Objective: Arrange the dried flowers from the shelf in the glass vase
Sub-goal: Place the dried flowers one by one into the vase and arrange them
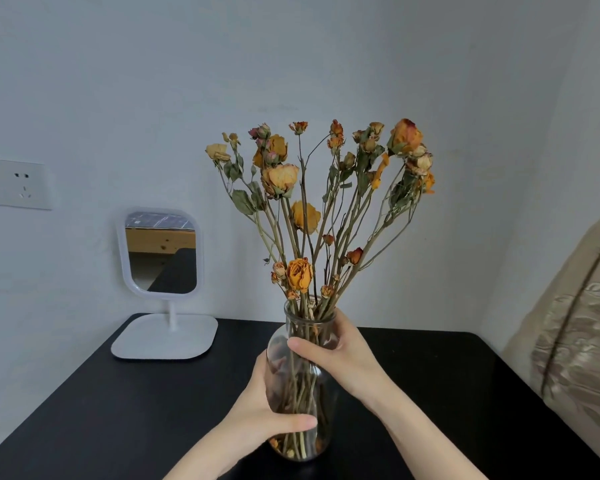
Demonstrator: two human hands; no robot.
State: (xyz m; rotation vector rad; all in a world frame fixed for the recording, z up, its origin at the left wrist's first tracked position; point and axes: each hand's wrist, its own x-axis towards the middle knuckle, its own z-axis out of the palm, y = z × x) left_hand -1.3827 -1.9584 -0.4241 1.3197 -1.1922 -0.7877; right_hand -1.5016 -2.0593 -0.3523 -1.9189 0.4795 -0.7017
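While we looked down at the black table [118, 410], both our hands were wrapped around the glass vase [302, 386], which stood upright near the table's front edge. Our left hand [257, 414] cupped the lower body of the vase, thumb laid across the front of the glass and the other fingers curled around the far side. Our right hand [340, 351] gripped higher up, just under the neck, with the thumb pressed across the shoulder of the glass. Neither hand held a stem.

As far as we could judge, most of the job was done. The dried flowers [323, 202] were already in the vase, their stems running down through the neck to the bottom, and the orange and pale blooms fanned out wide above the rim. A few short heads sat low, just above the mouth. No loose stems lay on the table. The shelf was not in view, so we could not say whether any flowers remained there.

What seemed to be left was small: settling or turning the vase into its final spot and perhaps evening out the spread. Through the glass the stems blurred together, so possibly some did not reach the base.

A white stand mirror [161, 254] stood well apart to the left, against the wall [326, 64].
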